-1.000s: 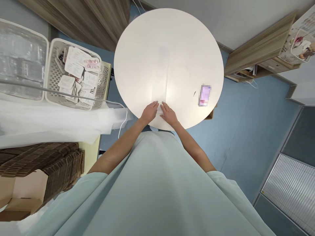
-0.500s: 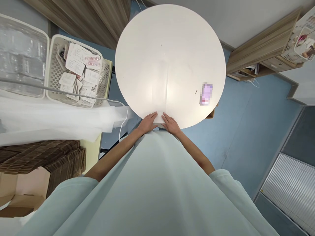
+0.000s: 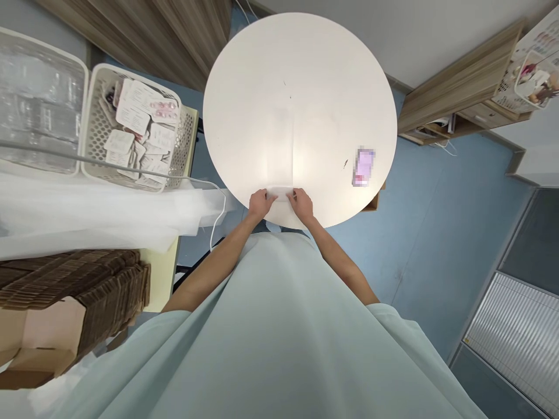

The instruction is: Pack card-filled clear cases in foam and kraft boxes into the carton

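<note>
A thin, whitish, see-through strip of sheet [image 3: 280, 154] lies flat on the round white table [image 3: 238, 110], running away from me. Its near end is turned over into a folded or rolled band [image 3: 280, 191], close to the table's front edge. At the band's left end, my left hand [image 3: 261, 203] is closed, thumb and fingers pinching it. My right hand [image 3: 302, 203] grips the right end in the same way. Whether anything is wrapped inside the band, I cannot tell.
A blurred purple object [image 3: 364, 167] lies on the table's right. At left are a white basket [image 3: 187, 131] of carded packets, a bin [image 3: 43, 99] of clear plastic pieces, white sheets [image 3: 174, 212], stacked flattened cardboard [image 3: 109, 297] and a white cable [image 3: 225, 203].
My hands have moved forward from the table's near edge, and the strip's near end has folded over with them. My fingers have gone from lying extended to pinching.
</note>
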`<state>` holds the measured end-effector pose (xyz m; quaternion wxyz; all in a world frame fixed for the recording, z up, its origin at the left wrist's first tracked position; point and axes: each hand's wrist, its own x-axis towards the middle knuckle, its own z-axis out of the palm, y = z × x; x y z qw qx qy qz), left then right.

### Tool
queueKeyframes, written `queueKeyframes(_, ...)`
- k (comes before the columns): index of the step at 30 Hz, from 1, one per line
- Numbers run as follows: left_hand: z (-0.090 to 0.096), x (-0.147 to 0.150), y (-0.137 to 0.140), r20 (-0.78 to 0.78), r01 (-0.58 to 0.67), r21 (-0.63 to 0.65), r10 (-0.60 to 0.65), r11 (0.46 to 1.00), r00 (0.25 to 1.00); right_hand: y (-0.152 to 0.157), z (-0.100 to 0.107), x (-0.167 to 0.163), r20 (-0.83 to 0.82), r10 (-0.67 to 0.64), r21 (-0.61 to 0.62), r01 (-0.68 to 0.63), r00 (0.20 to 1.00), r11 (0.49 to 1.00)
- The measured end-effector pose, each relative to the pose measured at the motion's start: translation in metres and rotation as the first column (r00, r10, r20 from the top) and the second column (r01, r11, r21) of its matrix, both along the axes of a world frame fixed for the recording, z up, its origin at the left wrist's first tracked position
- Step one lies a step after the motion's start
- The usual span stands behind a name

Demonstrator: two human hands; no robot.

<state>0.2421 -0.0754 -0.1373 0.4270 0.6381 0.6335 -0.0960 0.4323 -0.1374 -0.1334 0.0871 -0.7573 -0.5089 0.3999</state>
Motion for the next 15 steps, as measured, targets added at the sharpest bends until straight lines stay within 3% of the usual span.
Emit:
queueKeyframes(5, 0.001, 0.012, 0.005, -0.04, -0.011, 0.123, 0.016, 0.992, 0.999, 0.018, -0.003, -0.003, 0.059, -0.044, -0.013, 0.045, 0.997, 0.999)
queueKeyframes(9, 0.005, 0.015, 0.007, 0.058, 0.179, 0.283, -0.203, 0.942, 0.978, 0.027, 0.002, -0.004, 0.15, 0.16, 0.112, -0.178, 0.976, 0.978)
queueKeyframes(12, 0.006, 0.014, 0.013, 0.12, 0.317, 0.292, -0.363, 0.902, 0.924, 0.033, 0.005, -0.002, 0.146, 0.334, 0.132, -0.353, 0.931, 0.926)
queueKeyframes(15, 0.006, 0.01, 0.016, 0.119, 0.362, 0.263, -0.403, 0.894, 0.908, 0.033, 0.005, 0.004, 0.125, 0.407, 0.1, -0.42, 0.905, 0.902)
